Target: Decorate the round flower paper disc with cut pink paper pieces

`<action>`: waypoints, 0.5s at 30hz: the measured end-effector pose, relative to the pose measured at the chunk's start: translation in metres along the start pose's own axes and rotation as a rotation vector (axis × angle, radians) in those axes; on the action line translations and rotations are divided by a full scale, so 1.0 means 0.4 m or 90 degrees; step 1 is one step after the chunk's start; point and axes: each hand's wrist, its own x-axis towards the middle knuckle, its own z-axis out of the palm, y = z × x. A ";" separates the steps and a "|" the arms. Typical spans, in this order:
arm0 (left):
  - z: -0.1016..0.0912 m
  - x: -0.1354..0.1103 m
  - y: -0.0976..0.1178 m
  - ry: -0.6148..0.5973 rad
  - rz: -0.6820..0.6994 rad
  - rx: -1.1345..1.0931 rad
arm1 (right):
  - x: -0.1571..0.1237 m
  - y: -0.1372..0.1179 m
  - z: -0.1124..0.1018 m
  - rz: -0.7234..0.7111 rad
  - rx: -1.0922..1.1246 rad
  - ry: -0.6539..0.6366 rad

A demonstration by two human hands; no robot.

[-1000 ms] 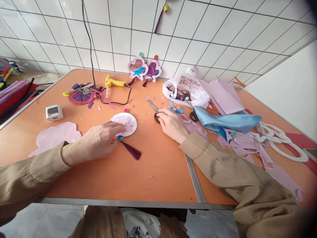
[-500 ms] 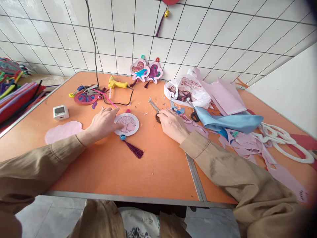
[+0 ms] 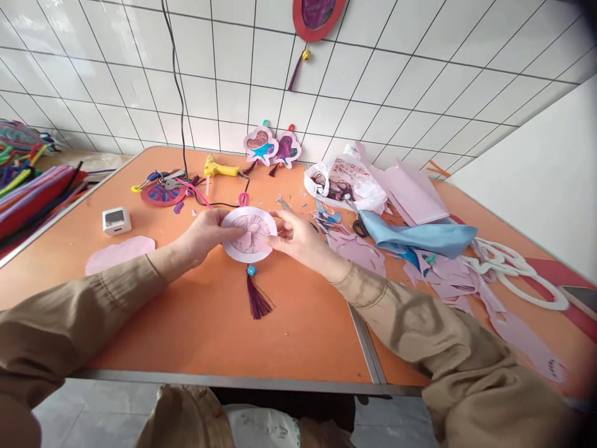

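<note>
Two hands share one round pendant (image 3: 252, 235) above the middle of an orange counter (image 3: 303, 348). The left hand (image 3: 203, 236) pinches its left edge, thumb lying across the front; the right hand (image 3: 305, 242) pinches the right edge, thumb also in front. The disc has a pale rim and a pink centre with dark line work. A pink loop (image 3: 243, 199) stands at its top; below it are a blue bell (image 3: 252, 270) and a dark purple tassel (image 3: 258, 302).

The pendant looks light and fairly stiff, though it would probably crease if squeezed hard. Opposite sides of the rim seem the best hold, sparing the centre; the tassel threads look likely to tangle.

Most fingers are hidden behind the disc, and its back cannot be seen. A lighter pink patch at its centre is hard to make out. Scissors (image 3: 282, 202) beyond the right hand show only partly. A red-framed ornament (image 3: 319, 14) on the wall is cut off at the top, and the contents of a white plastic bag (image 3: 366, 183) are unclear.
</note>
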 end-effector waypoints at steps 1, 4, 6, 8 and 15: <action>0.006 -0.001 -0.003 0.001 0.000 -0.024 | 0.004 -0.004 0.007 0.014 0.015 -0.011; 0.017 0.001 -0.022 -0.016 -0.005 -0.094 | 0.007 -0.001 0.024 0.085 0.061 -0.033; 0.020 0.002 -0.035 -0.036 -0.002 -0.128 | 0.004 0.007 0.030 0.128 0.106 -0.032; 0.022 0.002 -0.043 -0.051 0.000 -0.141 | -0.001 0.011 0.031 0.133 0.134 -0.018; 0.031 0.000 -0.047 -0.011 -0.028 -0.107 | -0.010 0.003 0.004 0.085 0.057 0.035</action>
